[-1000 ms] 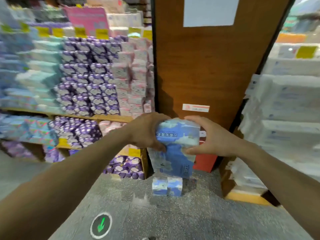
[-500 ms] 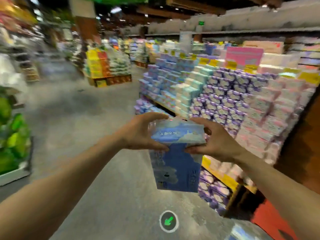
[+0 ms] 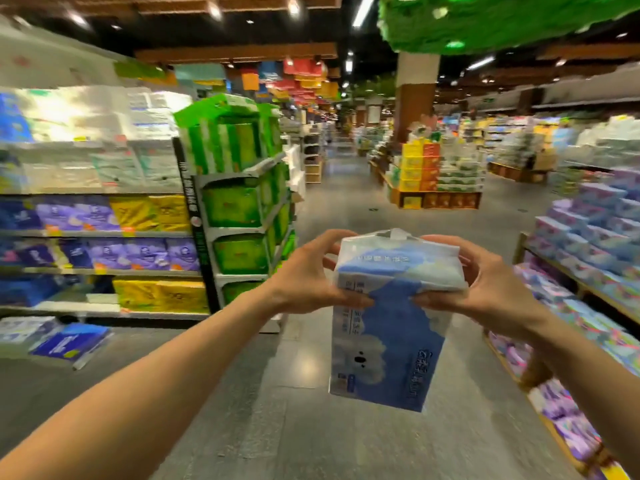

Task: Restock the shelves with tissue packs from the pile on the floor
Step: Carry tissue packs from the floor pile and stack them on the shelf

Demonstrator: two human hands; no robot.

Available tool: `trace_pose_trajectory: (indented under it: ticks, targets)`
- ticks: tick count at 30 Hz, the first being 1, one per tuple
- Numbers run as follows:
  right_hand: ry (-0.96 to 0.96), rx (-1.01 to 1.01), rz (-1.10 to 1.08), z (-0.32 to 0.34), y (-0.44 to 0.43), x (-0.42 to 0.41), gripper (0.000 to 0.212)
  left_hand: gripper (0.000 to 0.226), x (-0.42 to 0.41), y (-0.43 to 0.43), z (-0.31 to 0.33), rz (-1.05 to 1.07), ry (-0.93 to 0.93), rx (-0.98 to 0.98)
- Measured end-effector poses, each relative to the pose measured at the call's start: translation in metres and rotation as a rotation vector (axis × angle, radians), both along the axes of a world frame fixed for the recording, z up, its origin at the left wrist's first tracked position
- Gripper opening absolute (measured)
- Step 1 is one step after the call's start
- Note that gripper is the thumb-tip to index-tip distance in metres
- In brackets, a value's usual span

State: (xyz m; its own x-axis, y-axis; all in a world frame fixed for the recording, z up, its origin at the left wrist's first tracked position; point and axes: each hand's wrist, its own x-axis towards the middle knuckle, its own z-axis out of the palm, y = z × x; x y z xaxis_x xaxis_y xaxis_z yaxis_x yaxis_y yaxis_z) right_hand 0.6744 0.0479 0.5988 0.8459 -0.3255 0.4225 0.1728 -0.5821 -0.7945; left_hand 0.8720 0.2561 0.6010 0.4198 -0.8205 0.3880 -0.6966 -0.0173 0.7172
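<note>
Since a moment ago you have turned away from the purple display [image 3: 588, 237], now on your right, with shelves [image 3: 97, 233] on your left. Above the grey floor [image 3: 311, 427] hangs the blue tissue pack [image 3: 384, 341], its top gripped by your left hand [image 3: 308, 275] and right hand [image 3: 485, 282], fingers curled round it.

1. Nothing can be read for certain — every print is blurred.
2. The tissue pack [image 3: 388, 341] bears white characters down its blue side and dark ones near its top, all illegible.
3. A black strip [image 3: 187, 195] on a shelf end carries white characters, unreadable.
4. Price tags [image 3: 128, 233] on the shelf edges — no numbers legible.
</note>
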Motion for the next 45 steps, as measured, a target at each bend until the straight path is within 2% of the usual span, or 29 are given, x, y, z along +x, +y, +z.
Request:
trace_pose_trajectory:
  ticks: [5, 7, 14, 18, 21, 24, 27, 31, 38, 45]
  targets:
    - [-0.024, 0.002, 0.203, 0.013, -0.016, 0.163, 0.073, 0.091, 0.119, 0.012, 0.008, 0.188, 0.027, -0.107]
    - [-0.051, 0.005, 0.27, 0.019, -0.025, 0.233, 0.074, 0.089, 0.168, 0.015, 0.016, 0.254, 0.039, -0.151]
    - [-0.103, 0.013, 0.495, 0.062, -0.018, 0.478, 0.099, 0.071, 0.333, 0.037, 0.065, 0.491, 0.12, -0.288]
    - [-0.097, -0.026, 0.633, 0.071, 0.021, 0.596, 0.093, 0.072, 0.427, 0.061, 0.07, 0.616, 0.161, -0.334]
    - [-0.131, -0.008, 0.68, 0.072, 0.045, 0.682, 0.086, 0.061, 0.5, 0.086, 0.067, 0.652, 0.148, -0.354]
    - [-0.178, 0.004, 0.7, 0.073, 0.073, 0.778, 0.082, 0.066, 0.584, 0.113, 0.068, 0.694, 0.112, -0.384]
    - [-0.205, 0.018, 0.692, 0.084, 0.104, 0.878, 0.082, 0.055, 0.679, 0.14, 0.082, 0.695, 0.094, -0.369]
    - [-0.231, 0.032, 0.648, 0.111, 0.136, 1.005, 0.082, 0.058, 0.804, 0.172, 0.116, 0.725, 0.035, -0.361]
    - [-0.253, 0.012, 0.59, 0.143, 0.165, 1.216, 0.076, 0.04, 1.015, 0.193, 0.143, 0.704, 0.028, -0.385]
    - [-0.356, -0.072, 0.577, 0.185, 0.177, 1.424, 0.065, 0.026, 1.222, 0.203, 0.171, 0.734, -0.047, -0.468]
